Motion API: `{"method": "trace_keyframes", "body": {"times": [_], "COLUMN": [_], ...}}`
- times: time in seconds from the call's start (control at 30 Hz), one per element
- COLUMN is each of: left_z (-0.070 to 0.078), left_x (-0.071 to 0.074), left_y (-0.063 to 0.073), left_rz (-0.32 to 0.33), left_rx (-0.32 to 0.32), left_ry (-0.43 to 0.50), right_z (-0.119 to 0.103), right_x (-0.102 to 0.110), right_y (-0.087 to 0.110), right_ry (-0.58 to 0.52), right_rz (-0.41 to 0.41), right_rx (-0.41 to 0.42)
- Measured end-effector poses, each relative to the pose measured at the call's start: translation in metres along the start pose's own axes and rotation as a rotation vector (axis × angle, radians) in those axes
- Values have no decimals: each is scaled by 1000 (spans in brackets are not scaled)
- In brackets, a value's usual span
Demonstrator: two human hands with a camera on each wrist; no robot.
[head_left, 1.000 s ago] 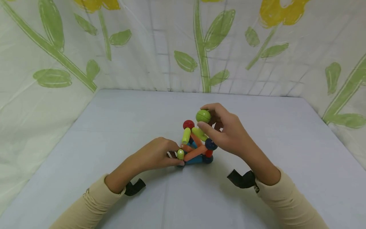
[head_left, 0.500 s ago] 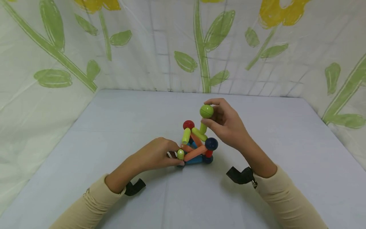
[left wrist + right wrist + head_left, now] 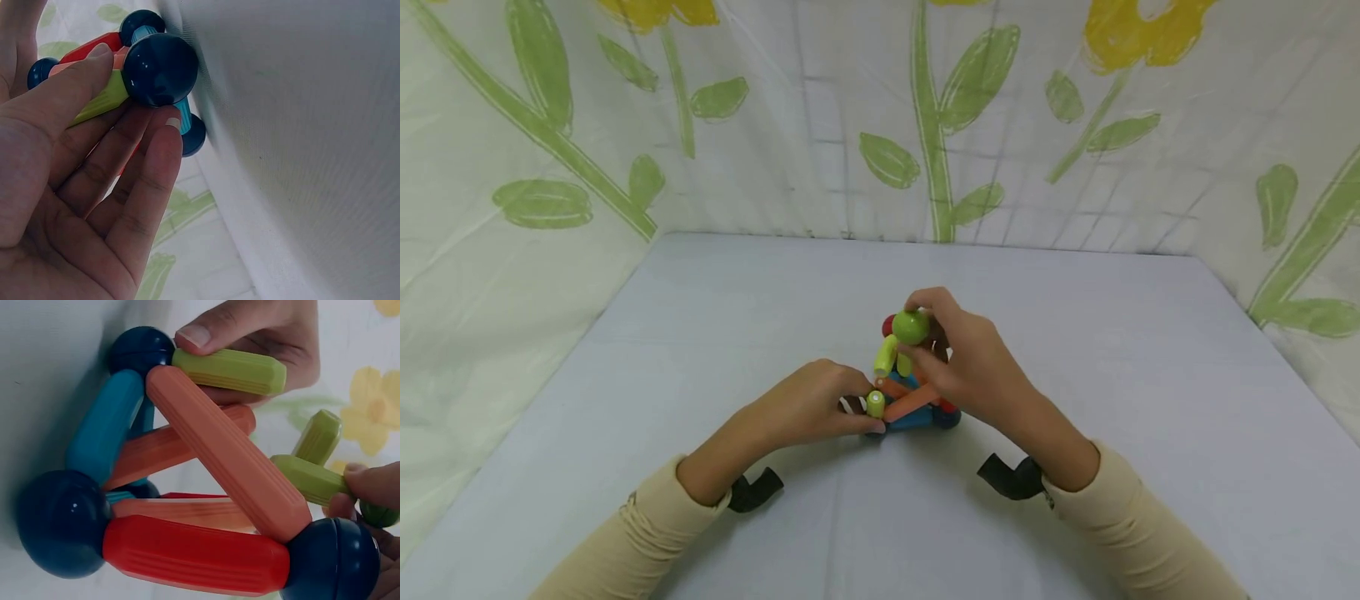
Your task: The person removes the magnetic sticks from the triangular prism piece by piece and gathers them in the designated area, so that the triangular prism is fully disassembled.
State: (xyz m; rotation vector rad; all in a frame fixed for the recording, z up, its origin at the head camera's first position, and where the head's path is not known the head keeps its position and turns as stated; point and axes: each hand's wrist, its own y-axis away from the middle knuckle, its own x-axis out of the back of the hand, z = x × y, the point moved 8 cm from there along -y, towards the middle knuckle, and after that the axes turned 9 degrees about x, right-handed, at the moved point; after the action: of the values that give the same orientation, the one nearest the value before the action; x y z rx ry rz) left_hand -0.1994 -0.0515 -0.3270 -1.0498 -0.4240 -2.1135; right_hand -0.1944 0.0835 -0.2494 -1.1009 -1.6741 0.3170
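Observation:
My left hand (image 3: pixel 808 404) pinches an upright light green rod (image 3: pixel 231 370) at the near left corner of a ball-and-rod frame. Its thumb and fingers surround the rod, just above a dark blue ball (image 3: pixel 160 70). The right hand (image 3: pixel 977 358) holds a green ball (image 3: pixel 911 327) between index finger and thumb, over the frame's top. Behind that ball shows part of a red ball (image 3: pixel 888 325). Light green rods (image 3: pixel 885 357) slant below it. Orange rods (image 3: pixel 228 450), a red rod (image 3: pixel 197 555) and blue rods (image 3: pixel 105 425) join the dark blue balls; the right hand covers some.
The frame stands on a white-covered table (image 3: pixel 700 300). Behind rises a white cloth backdrop (image 3: pixel 760 167) with green stems and yellow flowers. Black straps (image 3: pixel 1011 477) hang by both wrists.
My right hand first lifts the green ball slightly, showing a light green rod beneath it, then moves it left and down in front of the red ball. The left hand stays put.

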Motion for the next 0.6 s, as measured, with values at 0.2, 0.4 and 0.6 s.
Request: {"method": "trace_keyframes", "body": {"times": [0.2,0.4,0.6], "left_z": [0,0,1], "left_x": [0,1,-1], "left_y": [0,0,-1], "left_rz": [-1,-4,-2], "left_rx": [0,10,15], "left_ry": [5,-5,-21], "right_z": [1,18,65], "right_x": [4,19,32], "right_y": [-1,-2,11], "right_ry": [-11,-5,-37], "right_rz": [20,82,123], "right_rx": [-9,-46,-260]}}
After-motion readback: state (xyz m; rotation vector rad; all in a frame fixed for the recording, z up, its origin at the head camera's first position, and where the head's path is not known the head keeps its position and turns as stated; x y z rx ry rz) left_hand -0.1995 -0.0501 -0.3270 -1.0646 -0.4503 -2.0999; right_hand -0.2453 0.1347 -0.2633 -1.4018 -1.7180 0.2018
